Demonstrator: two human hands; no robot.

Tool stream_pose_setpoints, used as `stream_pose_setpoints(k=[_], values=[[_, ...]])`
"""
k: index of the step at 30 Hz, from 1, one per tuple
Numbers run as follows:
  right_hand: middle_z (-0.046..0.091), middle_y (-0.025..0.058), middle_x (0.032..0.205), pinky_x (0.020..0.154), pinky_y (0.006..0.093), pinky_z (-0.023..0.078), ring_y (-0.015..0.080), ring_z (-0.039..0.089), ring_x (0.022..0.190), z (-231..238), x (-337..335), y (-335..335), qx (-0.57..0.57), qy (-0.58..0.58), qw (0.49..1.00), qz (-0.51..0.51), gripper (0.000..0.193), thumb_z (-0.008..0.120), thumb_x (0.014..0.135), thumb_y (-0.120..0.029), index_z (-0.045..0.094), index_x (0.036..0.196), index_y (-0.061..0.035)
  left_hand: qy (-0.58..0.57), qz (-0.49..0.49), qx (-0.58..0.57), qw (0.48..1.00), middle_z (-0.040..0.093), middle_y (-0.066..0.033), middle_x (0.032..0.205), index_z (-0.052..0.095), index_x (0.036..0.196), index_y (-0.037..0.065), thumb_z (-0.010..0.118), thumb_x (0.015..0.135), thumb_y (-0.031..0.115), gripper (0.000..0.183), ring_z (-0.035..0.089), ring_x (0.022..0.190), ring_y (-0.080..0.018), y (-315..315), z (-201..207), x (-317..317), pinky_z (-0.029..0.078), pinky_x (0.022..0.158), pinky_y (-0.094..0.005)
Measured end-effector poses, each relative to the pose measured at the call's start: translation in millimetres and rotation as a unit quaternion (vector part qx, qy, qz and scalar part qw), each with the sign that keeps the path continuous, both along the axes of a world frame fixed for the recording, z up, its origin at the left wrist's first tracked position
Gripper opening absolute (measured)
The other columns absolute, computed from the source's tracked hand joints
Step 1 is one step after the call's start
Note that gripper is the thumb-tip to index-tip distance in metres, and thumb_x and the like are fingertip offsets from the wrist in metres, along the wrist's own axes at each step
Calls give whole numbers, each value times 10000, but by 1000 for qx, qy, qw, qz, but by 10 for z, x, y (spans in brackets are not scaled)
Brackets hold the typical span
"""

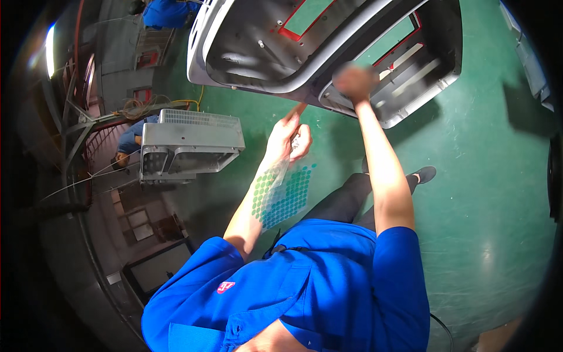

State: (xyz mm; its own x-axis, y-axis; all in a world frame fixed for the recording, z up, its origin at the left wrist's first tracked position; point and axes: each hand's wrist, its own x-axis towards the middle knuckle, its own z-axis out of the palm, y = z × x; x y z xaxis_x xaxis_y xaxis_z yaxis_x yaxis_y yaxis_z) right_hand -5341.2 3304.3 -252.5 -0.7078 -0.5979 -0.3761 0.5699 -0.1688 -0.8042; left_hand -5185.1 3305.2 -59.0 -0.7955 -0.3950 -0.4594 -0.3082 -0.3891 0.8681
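A large white and grey metal housing with two deep openings hangs in front of me, with red edging around cut-outs inside. My left hand is closed on a clear sheet of round green-blue stickers, which drapes down over my left forearm. Something whitish and crumpled also shows in that hand. Its index finger stretches up to the housing's lower edge, seemingly touching it. My right hand is at the right opening, near its lower-left rim. Motion smears its fingers, so neither their pose nor anything in them can be made out.
To the left hangs a smaller grey housing with a slotted top, and a person is behind it. Another person in blue is at the upper left. Below me lies green floor. A metal frame stands at far left.
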Motion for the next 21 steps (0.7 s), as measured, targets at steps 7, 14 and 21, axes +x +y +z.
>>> stream_pose_setpoints(k=[7, 14, 21], values=[[624, 141, 670, 443, 280, 507, 172, 619, 540, 21, -224, 151, 36, -50, 997, 48, 240, 603, 821, -185, 589, 843, 54, -37, 32, 0, 999, 371, -16, 409, 89, 1401, -3, 224, 870, 644, 848, 276, 271, -98, -40, -71, -69, 240, 275, -221], [528, 19, 612, 502, 227, 399, 83, 497, 540, 1529, 406, 1235, 28, 341, 939, -34, 62, 668, 727, -20, 623, 766, -37, 21, 4, 33, 999, 556, -110, 518, -29, 1401, 2, 195, 821, 713, 944, 360, 290, -108, -32, -16, 164, 256, 298, -209], [550, 34, 777, 617, 322, 465, 204, 554, 754, 1994, 706, 1043, 59, 647, 743, 159, 161, 696, 663, -130, 608, 789, -84, 41, 48, 115, 991, 615, -43, 918, 52, 1428, 63, 269, 832, 698, 898, 515, 575, -47, -12, -50, 228, 346, 424, -195]])
